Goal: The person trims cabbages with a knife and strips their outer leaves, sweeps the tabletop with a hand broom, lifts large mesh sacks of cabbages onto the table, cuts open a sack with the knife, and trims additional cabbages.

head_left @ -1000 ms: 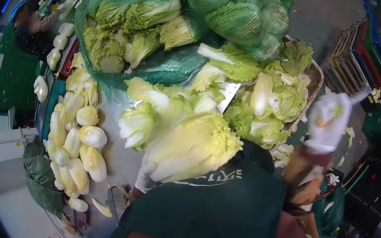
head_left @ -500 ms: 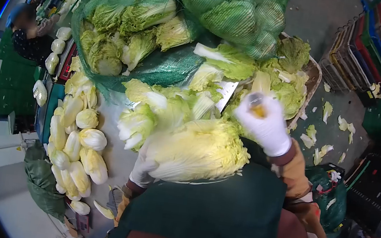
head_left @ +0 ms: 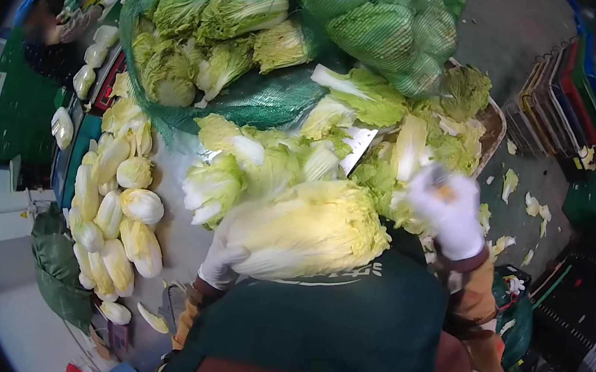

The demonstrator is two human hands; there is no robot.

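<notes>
My left hand (head_left: 222, 259), in a white glove, is closed round the base end of a trimmed napa cabbage (head_left: 307, 232). The cabbage lies on its side across the front of my dark green apron, its yellow leafy end to the right. My right hand (head_left: 453, 210), also gloved, is closed to the right of the cabbage, apart from it. It grips a small grey and amber-brown thing, too blurred to name. Loose outer leaves (head_left: 263, 166) lie just beyond the cabbage. A flat shiny metal piece (head_left: 358, 147) shows between the leaves.
Green mesh bags (head_left: 247, 112) of cabbages stand at the back. Peeled cabbages (head_left: 121, 242) are piled on the left of the table. A leaf-filled basket (head_left: 495, 129) is at right, with stacked crates (head_left: 575, 79) beyond. Another person (head_left: 54, 33) works at far left.
My right hand has moved to the right and slightly down, away from the leaves, keeping its grip. My left hand and the cabbage have hardly shifted. The view has tilted slightly.
</notes>
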